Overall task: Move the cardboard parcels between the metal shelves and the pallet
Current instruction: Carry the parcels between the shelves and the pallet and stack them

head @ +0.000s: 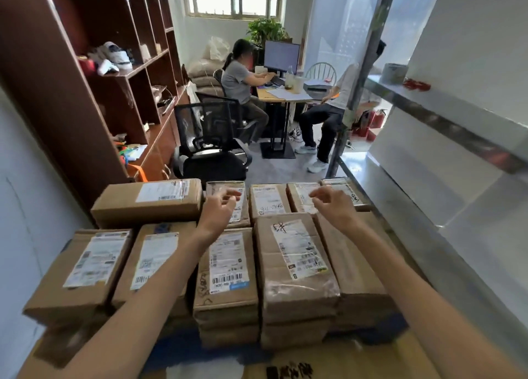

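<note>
Nearest: blue base (183,350) showing under the stack, probably the pallet. Cardboard parcels (297,264) sit on it in tight stacks, labels up, front row touching the back row.

Left grip (217,210) and right grip (334,204) both hover over the back row. Fingers are loosely curled and apart, and neither holds anything or touches cardboard, as far as I can tell. The narrow parcel (268,200) lies between them.

Metal shelves (445,121) are just right of the stack. The lower deck looks bare where visible; a tape roll (394,73) is on the upper deck.

My read: this is the reach phase of a pick, with no parcel selected yet. Next move needs both grips down on opposite sides of one back-row parcel, a straight lift clear of its neighbours, then a swing right past the shelf upright (357,93).

Beyond: an office chair (211,150) and two people at a tabletop (285,95).
</note>
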`<state>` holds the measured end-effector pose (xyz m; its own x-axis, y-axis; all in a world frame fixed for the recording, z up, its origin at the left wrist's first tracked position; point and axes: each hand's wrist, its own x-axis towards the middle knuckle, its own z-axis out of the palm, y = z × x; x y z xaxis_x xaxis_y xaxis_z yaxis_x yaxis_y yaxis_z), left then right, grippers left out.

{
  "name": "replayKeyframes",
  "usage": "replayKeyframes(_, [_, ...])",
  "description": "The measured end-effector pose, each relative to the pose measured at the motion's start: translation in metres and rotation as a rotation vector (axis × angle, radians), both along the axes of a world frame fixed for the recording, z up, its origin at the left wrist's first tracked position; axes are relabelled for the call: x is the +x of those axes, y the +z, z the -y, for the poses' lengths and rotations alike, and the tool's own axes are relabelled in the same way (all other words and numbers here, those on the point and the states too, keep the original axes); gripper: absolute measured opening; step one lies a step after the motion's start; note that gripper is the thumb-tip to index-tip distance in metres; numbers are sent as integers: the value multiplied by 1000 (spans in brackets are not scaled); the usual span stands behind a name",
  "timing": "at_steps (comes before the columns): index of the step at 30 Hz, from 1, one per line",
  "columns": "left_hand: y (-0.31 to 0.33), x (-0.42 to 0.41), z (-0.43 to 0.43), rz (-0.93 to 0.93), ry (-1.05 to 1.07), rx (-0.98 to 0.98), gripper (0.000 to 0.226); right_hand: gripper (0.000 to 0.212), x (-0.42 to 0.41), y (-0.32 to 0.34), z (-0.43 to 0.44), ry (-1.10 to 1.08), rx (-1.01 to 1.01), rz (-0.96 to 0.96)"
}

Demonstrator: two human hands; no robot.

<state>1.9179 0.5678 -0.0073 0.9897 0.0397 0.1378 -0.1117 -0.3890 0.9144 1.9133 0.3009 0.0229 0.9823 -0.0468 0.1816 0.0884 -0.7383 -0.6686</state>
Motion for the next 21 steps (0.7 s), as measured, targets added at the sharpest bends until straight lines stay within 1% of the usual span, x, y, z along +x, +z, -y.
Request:
replayKeyframes(7, [-2, 17, 28, -21, -32, 116, 16, 15, 22, -13, 7, 63, 24, -61])
replayKeyframes(9, [-7, 29, 31, -12, -80, 216, 19, 15, 32, -15, 2, 74, 16, -64])
replayKeyframes(11, [-14, 43, 33, 0, -138, 367, 27, 16, 43, -19, -4, 99, 0, -82])
replayKeyframes(14, [-29, 64, 33, -19, -221, 578, 48, 18, 59, -31, -11, 136, -67, -134])
replayKeyframes(17, [-43, 77, 35, -88, -286, 705, 70, 30, 73, -43, -9, 145, -270, -184])
replayKeyframes(19, [-49, 79, 37, -109, -296, 739, 73, 36, 79, -48, -4, 133, -363, -237])
replayKeyframes(21, [-51, 79, 38, -97, -289, 810, 70, 39, 87, -49, 3, 125, -416, -268])
